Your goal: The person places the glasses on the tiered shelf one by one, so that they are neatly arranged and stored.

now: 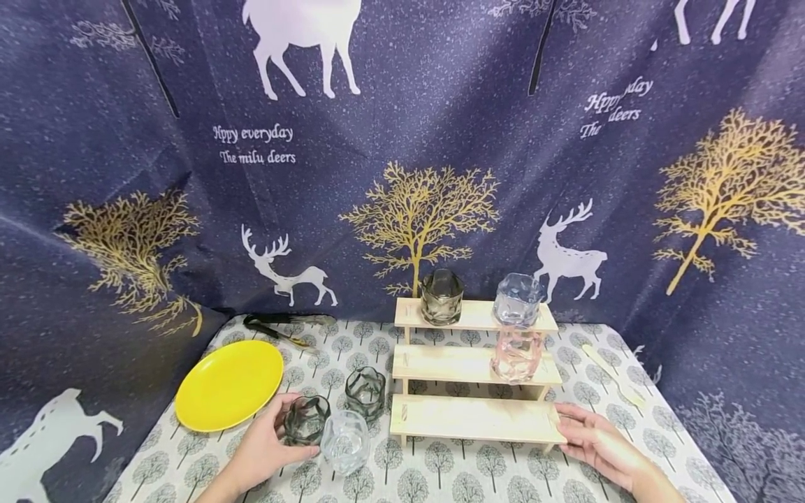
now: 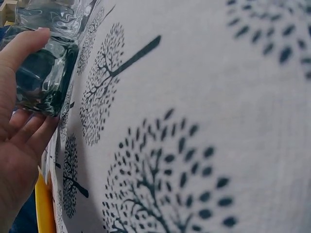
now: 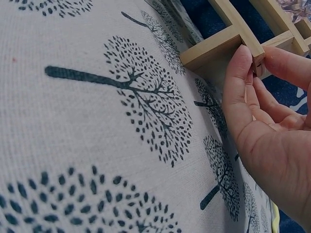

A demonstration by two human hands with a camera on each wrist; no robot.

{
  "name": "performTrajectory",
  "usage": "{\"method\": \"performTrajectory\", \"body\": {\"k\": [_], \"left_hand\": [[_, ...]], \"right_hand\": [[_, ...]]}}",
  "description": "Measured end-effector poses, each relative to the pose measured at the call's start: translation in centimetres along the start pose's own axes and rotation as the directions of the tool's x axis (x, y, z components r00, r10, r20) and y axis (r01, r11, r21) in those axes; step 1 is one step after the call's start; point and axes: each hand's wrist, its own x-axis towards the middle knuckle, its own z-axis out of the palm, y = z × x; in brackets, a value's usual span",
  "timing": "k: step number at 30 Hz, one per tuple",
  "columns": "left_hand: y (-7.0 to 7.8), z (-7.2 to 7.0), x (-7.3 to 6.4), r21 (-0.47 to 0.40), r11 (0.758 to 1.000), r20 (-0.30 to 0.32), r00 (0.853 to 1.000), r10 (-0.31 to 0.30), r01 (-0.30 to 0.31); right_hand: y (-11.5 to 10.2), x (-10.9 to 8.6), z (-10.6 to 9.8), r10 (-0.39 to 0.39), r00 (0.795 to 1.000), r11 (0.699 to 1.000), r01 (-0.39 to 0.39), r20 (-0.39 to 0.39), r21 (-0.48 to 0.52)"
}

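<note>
My left hand (image 1: 263,450) grips a dark grey-green glass cup (image 1: 307,421) at the table's front, thumb on the near side. In the left wrist view the cup (image 2: 46,80) sits between thumb and fingers. A clear glass cup (image 1: 346,443) stands just right of it, and another dark glass cup (image 1: 365,395) behind. My right hand (image 1: 594,443) pinches the right end of the lowest step of a three-tier wooden stand (image 1: 472,417). In the right wrist view, thumb and fingers meet at that step's corner (image 3: 252,46).
On the stand's top step are a smoky brown cup (image 1: 442,299) and a bluish cup (image 1: 518,300); a pink cup (image 1: 517,356) is on the middle step. A yellow plate (image 1: 229,386), black-handled tongs (image 1: 277,325) and a pale utensil (image 1: 613,374) lie on the tablecloth.
</note>
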Motion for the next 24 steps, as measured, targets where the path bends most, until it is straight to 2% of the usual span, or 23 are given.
{"method": "performTrajectory", "body": {"k": [4, 8, 11, 14, 18, 21, 24], "left_hand": [[0.4, -0.1, -0.2, 0.054, 0.999, -0.059, 0.998, 0.01, -0.007], [0.8, -0.2, -0.4, 0.132, 0.99, -0.143, 0.987, 0.07, -0.051], [1.3, -0.2, -0.5, 0.174, 0.979, -0.205, 0.969, 0.139, -0.104], [2.1, -0.2, -0.4, 0.196, 0.967, -0.257, 0.944, 0.209, -0.161], [3.4, -0.3, -0.2, 0.191, 0.953, -0.293, 0.913, 0.284, -0.235], [4.4, -0.2, 0.0, 0.169, 0.943, -0.293, 0.899, 0.324, -0.285], [5.6, 0.0, 0.3, 0.158, 0.937, -0.286, 0.894, 0.345, -0.311]], "right_hand": [[0.0, 0.0, -0.1, 0.009, 1.0, 1.0, -0.009, -0.011, -0.004], [0.1, 0.0, 0.0, -0.004, 1.0, 1.0, 0.004, -0.009, -0.006], [0.1, -0.1, 0.0, -0.011, 1.0, 1.0, 0.011, -0.004, -0.004], [0.1, 0.0, -0.1, -0.015, 1.0, 1.0, 0.015, 0.004, -0.002], [0.1, 0.0, -0.1, -0.022, 1.0, 1.0, 0.022, 0.011, -0.004], [0.2, 0.1, -0.1, -0.028, 1.0, 1.0, 0.028, 0.012, -0.005], [0.2, 0.1, -0.1, -0.03, 0.999, 1.0, 0.03, 0.015, -0.003]]}}
